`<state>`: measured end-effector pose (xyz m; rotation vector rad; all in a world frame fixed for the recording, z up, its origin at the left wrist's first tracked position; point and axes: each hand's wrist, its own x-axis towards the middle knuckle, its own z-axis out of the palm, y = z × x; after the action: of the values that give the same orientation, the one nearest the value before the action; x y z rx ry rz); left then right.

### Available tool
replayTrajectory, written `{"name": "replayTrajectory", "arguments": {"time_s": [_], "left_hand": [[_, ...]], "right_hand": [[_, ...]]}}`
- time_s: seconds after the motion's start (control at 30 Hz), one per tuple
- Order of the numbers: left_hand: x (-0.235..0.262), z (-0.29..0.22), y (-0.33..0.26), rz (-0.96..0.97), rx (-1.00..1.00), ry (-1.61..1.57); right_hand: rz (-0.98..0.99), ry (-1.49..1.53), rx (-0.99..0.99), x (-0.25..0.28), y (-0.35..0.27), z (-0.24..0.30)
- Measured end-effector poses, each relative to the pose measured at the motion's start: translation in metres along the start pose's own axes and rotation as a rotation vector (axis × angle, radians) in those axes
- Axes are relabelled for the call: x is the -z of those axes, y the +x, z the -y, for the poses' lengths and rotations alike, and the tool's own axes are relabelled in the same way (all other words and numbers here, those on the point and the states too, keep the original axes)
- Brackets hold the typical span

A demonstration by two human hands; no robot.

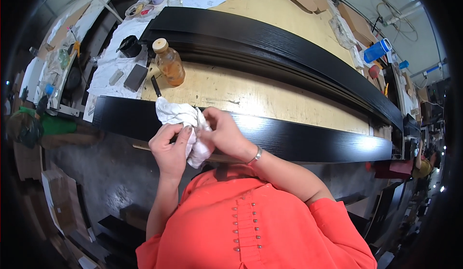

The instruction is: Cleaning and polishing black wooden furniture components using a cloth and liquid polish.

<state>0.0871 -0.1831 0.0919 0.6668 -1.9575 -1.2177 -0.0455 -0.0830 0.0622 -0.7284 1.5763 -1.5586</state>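
At the left, a wrinkly white sheet (106, 66) holds two boxy blocks, one small and light grey (116, 77), one bigger and dark grey (136, 78), and one round black cup (129, 47). Next comes one thin black stick (156, 86). The left hand (169, 146) pinches a soft, bunched-up white rag (179, 113). One see-through bottle (171, 68) with brown stuff inside stands on the pale wood table (212, 83). The one rag is between both hands, by one long, flat, shiny black board (299, 141). The right hand (224, 134) grips the rag's other side. Farther back are long black boards (270, 32) with fine lines; I cannot count them.
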Motion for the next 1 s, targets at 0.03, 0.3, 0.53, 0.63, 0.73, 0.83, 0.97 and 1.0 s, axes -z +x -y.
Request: {"name": "replayTrajectory", "arguments": {"time_s": [0.03, 0.3, 0.53, 0.63, 0.73, 0.83, 0.97, 1.0], "left_hand": [[0.002, 0.002, 0.0, -0.04, 0.043, 0.001], [0.048, 0.04, -0.007, -0.209, 0.247, -0.139], [0.069, 0.039, 0.002, -0.165, 0.108, -0.281], [0.056, -0.007, 0.013, -0.146, 0.054, -0.318], [0.052, -0.024, 0.017, 0.02, 0.072, -0.401], [0.051, -0.029, 0.018, 0.307, 0.05, -0.569], [0.077, -0.035, 0.023, 0.152, 0.037, -0.651], [0.083, -0.034, 0.026, 0.017, 0.007, -0.518]], "right_hand": [[-0.06, 0.001, -0.029, 0.008, 0.001, -0.003], [-0.234, 0.222, -0.17, 0.074, -0.014, 0.021], [-0.198, -0.178, -0.193, 0.111, -0.017, 0.012], [-0.16, -0.652, 0.118, 0.09, -0.014, 0.024], [0.002, -0.669, 0.431, 0.044, -0.001, 0.039], [0.103, -0.548, 0.48, 0.008, 0.011, 0.041], [0.265, -0.535, 0.173, 0.025, 0.022, 0.039], [0.225, -0.498, 0.12, 0.032, 0.021, 0.035]]}}
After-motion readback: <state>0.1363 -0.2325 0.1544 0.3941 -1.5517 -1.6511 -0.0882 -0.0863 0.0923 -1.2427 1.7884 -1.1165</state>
